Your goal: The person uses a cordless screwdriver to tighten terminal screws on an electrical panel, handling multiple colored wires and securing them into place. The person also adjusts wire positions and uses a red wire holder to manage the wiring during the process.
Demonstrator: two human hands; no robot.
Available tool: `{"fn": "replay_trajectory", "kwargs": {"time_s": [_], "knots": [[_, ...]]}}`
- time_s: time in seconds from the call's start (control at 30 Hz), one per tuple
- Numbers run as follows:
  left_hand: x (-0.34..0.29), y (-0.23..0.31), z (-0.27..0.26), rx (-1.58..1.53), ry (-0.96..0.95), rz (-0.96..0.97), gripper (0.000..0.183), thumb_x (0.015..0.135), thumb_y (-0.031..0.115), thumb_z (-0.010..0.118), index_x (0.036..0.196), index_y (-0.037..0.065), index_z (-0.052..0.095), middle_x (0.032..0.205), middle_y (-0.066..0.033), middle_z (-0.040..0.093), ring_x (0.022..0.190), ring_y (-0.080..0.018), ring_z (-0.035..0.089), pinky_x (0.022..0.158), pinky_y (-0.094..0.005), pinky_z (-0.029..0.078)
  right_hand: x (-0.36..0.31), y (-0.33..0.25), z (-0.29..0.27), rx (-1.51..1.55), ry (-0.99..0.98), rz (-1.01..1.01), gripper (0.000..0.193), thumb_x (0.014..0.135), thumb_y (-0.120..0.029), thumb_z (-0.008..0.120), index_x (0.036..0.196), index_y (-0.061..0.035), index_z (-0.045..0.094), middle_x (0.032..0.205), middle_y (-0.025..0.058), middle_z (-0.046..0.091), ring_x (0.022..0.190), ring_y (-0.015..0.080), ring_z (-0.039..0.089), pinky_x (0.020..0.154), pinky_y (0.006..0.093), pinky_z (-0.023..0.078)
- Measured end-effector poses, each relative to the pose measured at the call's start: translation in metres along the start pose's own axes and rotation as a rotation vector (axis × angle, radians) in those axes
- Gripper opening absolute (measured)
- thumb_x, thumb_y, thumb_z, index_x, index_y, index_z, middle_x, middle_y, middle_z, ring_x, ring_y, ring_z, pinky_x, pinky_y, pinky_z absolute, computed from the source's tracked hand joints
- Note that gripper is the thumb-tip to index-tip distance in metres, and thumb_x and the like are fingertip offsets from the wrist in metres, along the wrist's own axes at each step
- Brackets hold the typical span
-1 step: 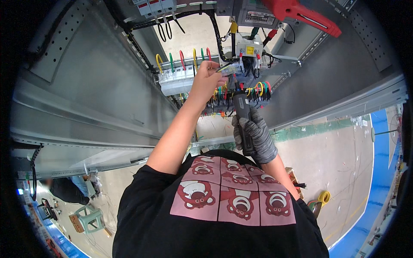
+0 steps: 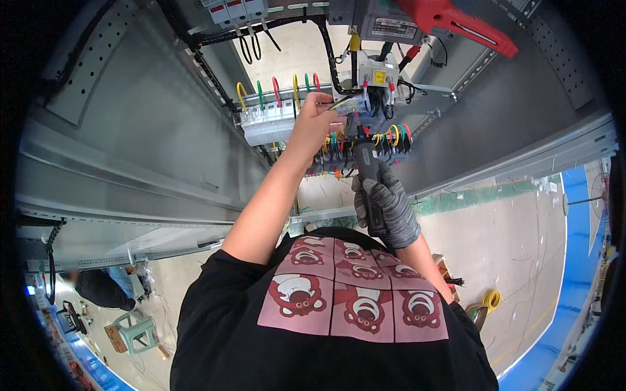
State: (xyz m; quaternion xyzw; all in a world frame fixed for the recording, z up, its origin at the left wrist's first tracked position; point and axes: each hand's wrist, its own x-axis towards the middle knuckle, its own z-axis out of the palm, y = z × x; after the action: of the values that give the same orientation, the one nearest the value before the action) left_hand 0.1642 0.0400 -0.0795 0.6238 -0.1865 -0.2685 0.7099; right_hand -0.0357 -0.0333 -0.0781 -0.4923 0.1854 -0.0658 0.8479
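The bare left hand reaches up into the open grey metal cabinet, its fingers pinched narrowly on a small clear yellowish piece just beside the white breaker row with its looped yellow, green and red wires. The gloved right hand is wrapped fully around a black electric screwdriver, whose tip points up at the terminal strip crowded with coloured wires. A red handle juts out above.
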Motion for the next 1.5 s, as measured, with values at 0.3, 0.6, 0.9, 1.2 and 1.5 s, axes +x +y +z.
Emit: {"fn": "replay_trajectory", "kwargs": {"time_s": [0.3, 0.6, 0.9, 1.2, 1.5], "knots": [[0.000, 0.006, -0.003, -0.045, -0.040, -0.058, 0.038, 0.094, 0.011, 0.057, 0.126, -0.003, 0.041, 0.109, -0.0139, 0.062, 0.098, -0.0203, 0.067, 0.084, -0.0286, 0.055, -0.005, 0.001, 0.006, 0.067, 0.007, 0.013, 0.044, 0.092, -0.019, 0.061, 0.129, -0.0099, 0.041, 0.093, 0.0056, 0.058, 0.057, 0.0132, 0.058, 0.040, 0.0259, 0.048], [0.016, -0.008, -0.007, 0.295, 0.015, 0.093, 0.055, 0.087, 0.026, 0.070, 0.123, -0.006, 0.043, 0.105, -0.0194, 0.066, 0.094, -0.0265, 0.067, 0.083, -0.0354, 0.051, -0.002, 0.006, 0.002, 0.035, -0.010, -0.001, 0.041, 0.092, -0.018, 0.060, 0.127, -0.0084, 0.042, 0.094, 0.0071, 0.057, 0.055, 0.0148, 0.058, 0.039, 0.0276, 0.048], [0.020, -0.005, 0.003, 0.297, -0.018, 0.116, 0.051, 0.087, 0.021, 0.069, 0.116, -0.004, 0.036, 0.093, -0.0182, 0.066, 0.091, -0.0311, 0.068, 0.081, -0.0402, 0.052, -0.002, 0.014, -0.008, 0.374, -0.156, -0.005, 0.045, 0.091, -0.034, 0.056, 0.126, -0.0077, 0.045, 0.100, 0.0097, 0.060, 0.061, 0.0174, 0.060, 0.044, 0.0293, 0.051], [0.015, -0.005, 0.000, 0.206, -0.022, 0.093, 0.049, 0.085, 0.009, 0.068, 0.122, 0.002, 0.038, 0.099, -0.0156, 0.066, 0.087, -0.0204, 0.068, 0.077, -0.0319, 0.051, 0.004, 0.024, -0.015, 0.134, -0.224, -0.102, 0.066, 0.091, -0.012, 0.060, 0.148, -0.0140, 0.026, 0.100, 0.0085, 0.056, 0.067, 0.0162, 0.059, 0.051, 0.0306, 0.053], [0.002, 0.017, 0.014, 0.161, 0.020, -0.029, 0.041, 0.093, 0.014, 0.063, 0.124, 0.005, 0.037, 0.098, -0.0104, 0.063, 0.086, -0.0188, 0.069, 0.072, -0.0294, 0.052, 0.003, 0.022, -0.010, 0.103, -0.182, -0.103, 0.062, 0.092, -0.011, 0.059, 0.146, -0.0149, 0.028, 0.106, 0.0085, 0.055, 0.069, 0.0159, 0.060, 0.053, 0.0307, 0.054]]}}
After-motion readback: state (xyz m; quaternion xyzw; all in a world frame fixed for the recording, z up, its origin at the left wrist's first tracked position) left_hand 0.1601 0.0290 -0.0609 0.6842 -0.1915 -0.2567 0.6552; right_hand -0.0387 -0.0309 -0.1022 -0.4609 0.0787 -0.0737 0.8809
